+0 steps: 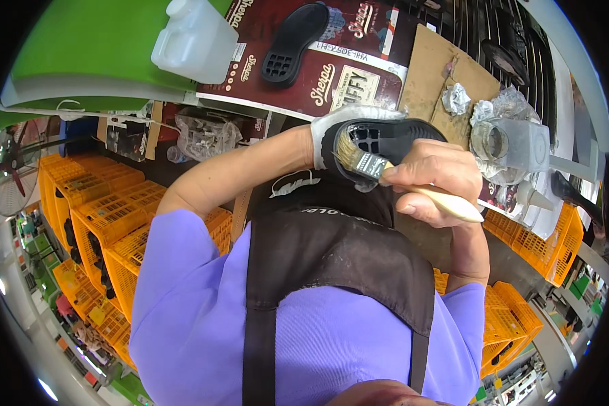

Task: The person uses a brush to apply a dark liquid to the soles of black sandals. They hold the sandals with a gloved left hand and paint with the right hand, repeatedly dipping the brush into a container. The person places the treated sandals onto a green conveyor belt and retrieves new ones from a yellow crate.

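Note:
My left hand (323,128), in a white glove, holds a black shoe sole (407,128) from beneath and along its edge, with its hollow side facing up. A grid of recesses shows in the sole's left end. My bare right hand (441,169) grips the pale wooden handle of a flat brush (370,165), which has a metal ferrule. The brush's light bristles touch the left end of the sole, next to the grid. Beyond my hands, a second black sole (296,42) lies on the dark red printed cardboard (281,101).
A white plastic jug (197,44) stands at the back left. To the right are crumpled foil (456,99) on brown cardboard (432,57) and a translucent container (529,147) lying on its side. Orange crates (118,220) stand at the left; a fan (13,166) is beyond them.

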`<state>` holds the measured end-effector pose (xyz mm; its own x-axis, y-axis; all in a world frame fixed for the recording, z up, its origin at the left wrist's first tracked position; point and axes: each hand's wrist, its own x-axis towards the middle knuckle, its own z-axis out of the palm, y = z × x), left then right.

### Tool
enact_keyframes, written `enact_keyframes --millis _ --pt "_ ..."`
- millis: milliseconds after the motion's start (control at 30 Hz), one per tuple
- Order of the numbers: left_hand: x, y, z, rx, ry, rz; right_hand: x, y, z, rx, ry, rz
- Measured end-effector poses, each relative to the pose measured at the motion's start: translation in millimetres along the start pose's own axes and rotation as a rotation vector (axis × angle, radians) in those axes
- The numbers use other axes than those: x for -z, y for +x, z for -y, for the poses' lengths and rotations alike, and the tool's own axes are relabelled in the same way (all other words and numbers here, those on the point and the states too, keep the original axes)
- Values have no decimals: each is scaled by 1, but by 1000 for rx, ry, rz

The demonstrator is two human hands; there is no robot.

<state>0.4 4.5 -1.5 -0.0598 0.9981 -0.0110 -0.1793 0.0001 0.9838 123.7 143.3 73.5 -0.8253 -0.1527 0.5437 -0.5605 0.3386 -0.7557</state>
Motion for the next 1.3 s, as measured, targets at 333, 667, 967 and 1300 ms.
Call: enact_keyframes --millis 333,667,967,1300 --pt "4 2 11 423 -610 201 6 -1 -5 -113 150 118" --pt "13 4 32 597 -847 267 28 7 -23 -270 361 411" --pt "13 1 52 520 -857 236 34 7 -33 -353 444 504" --pt "14 2 33 744 -1019 -2 59 -9 -30 -406 298 640"
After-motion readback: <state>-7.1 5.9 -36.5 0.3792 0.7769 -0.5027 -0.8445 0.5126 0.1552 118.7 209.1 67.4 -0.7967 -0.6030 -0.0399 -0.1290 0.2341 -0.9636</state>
